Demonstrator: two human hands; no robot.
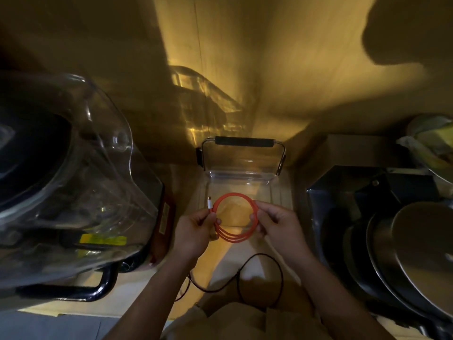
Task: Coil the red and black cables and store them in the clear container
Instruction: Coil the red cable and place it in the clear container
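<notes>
The red cable is wound into a round coil of several loops, held up between both hands. My left hand pinches its left side, where a white plug sticks up. My right hand pinches the coil's right side. Just beyond the coil stands the clear container, open, with a black handle bar along its far rim. The black cable lies loose in a wide curve on the surface below my wrists.
A large clear plastic appliance cover with a black base and tube frame fills the left. Stacked dark pans and a metal lid crowd the right. A wooden wall rises behind the container.
</notes>
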